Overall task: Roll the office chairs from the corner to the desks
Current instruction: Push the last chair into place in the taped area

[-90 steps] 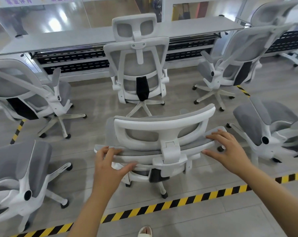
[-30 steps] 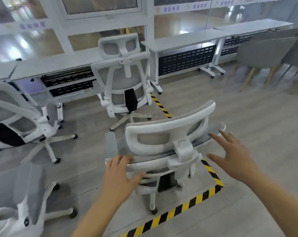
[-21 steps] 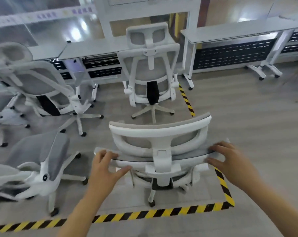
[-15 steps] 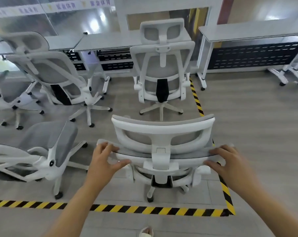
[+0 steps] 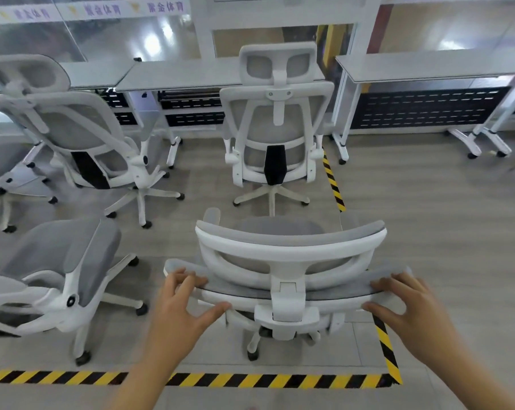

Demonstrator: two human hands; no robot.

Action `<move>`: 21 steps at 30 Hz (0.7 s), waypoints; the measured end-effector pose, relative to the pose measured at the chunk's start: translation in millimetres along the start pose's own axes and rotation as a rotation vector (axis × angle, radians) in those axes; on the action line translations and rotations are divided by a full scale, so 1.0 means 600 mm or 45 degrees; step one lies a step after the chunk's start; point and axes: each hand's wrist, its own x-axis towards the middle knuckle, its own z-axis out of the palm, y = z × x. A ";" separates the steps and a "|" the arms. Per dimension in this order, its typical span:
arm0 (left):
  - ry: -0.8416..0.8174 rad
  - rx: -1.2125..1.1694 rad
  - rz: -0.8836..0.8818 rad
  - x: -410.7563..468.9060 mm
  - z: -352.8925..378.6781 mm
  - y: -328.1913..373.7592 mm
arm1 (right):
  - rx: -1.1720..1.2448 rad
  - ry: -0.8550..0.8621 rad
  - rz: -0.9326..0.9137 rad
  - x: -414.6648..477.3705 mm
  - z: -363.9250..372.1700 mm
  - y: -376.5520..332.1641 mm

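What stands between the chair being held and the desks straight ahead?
Head view: another office chair, upright with its back to the camera, stands between the held chair and the desk.

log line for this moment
left hand: grips office chair backrest | right hand: grips backrest | office chair: inside hazard tape corner | desk: ahead

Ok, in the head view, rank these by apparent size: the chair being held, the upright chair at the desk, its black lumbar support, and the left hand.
1. held chair: largest, but nearest the camera, so flattered.
2. upright chair.
3. left hand: also near the camera.
4. black lumbar support: smallest.
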 end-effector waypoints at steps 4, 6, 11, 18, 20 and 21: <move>0.013 0.002 0.005 -0.001 0.008 0.001 | 0.020 0.010 0.067 0.000 0.001 0.003; 0.018 0.008 0.013 0.000 0.010 0.001 | 0.025 0.014 0.075 0.001 0.000 0.001; 0.043 0.024 0.014 0.002 0.015 -0.007 | 0.027 0.032 0.085 0.000 0.003 0.004; 0.092 0.125 0.045 0.005 0.014 -0.008 | 0.027 0.055 0.127 0.003 0.001 -0.005; 0.099 0.157 0.059 0.005 0.013 -0.012 | -0.001 0.044 0.146 0.002 0.002 -0.008; 0.098 0.167 0.058 0.005 0.013 -0.014 | -0.006 0.038 0.170 0.001 0.001 -0.009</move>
